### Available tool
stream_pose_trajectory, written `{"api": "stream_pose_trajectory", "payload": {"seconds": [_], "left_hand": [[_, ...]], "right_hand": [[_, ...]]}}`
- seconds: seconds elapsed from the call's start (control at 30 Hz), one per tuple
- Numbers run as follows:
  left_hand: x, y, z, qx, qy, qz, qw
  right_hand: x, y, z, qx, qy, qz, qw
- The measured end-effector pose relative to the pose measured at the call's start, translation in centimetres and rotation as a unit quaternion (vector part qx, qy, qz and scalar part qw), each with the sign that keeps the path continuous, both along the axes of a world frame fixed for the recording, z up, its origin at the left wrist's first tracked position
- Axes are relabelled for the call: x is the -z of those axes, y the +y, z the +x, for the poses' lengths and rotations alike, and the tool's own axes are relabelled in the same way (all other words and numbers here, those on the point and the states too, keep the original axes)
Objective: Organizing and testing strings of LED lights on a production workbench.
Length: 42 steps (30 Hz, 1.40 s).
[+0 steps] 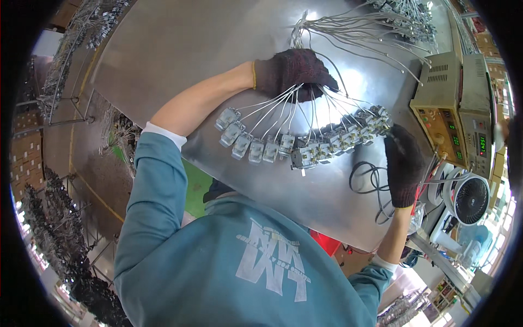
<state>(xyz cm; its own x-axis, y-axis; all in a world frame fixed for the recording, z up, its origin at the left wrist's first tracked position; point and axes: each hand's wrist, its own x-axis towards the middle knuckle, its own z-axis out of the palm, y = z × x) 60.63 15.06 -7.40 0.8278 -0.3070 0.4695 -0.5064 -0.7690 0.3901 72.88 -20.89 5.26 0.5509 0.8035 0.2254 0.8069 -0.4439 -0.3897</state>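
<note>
My left hand (pixel 297 73), in a dark knit glove, is closed around a bundle of thin grey wires (pixel 283 106) over the metal table. From it the wires fan out toward me, each ending in a small silvery metal part (pixel 256 150). Those parts hang in a curved row, spread on the left and packed closely on the right. At the row's right end is my right hand (pixel 404 163), also dark-gloved, its fingertips bunched against the last parts. Whatever sits between those fingertips is hidden. Red leads (pixel 418 191) run beside the right wrist.
Another bundle of grey wired parts (pixel 370 30) lies at the table's far side. Two bench instruments (pixel 444 117) with lit displays stand at the right. Near them are a white fan (pixel 469 200) and a loose dark cable (pixel 373 177). Racks of hanging parts (pixel 60 240) stand at left.
</note>
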Motion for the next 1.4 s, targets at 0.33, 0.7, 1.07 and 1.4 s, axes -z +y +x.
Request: {"api": "stream_pose_trajectory", "payload": {"seconds": [0.33,0.7,1.07,1.4], "left_hand": [[-0.3,0.2,-0.3,-0.001,0.004,-0.001,1.000],[0.0,-0.4,-0.7,0.003,-0.035,-0.012,0.999],[-0.5,0.5,-0.1,0.014,-0.036,-0.014,0.999],[1.8,0.4,-0.6,0.052,0.036,-0.052,0.997]], "right_hand": [[-1.2,0.5,-1.1,0.143,0.214,-0.016,0.966],[-0.8,-0.6,0.1,-0.078,-0.079,-0.058,0.992],[-0.7,0.6,-1.7,0.039,0.154,0.049,0.986],[-1.5,0.8,-1.7,-0.086,-0.046,-0.029,0.995]]}}
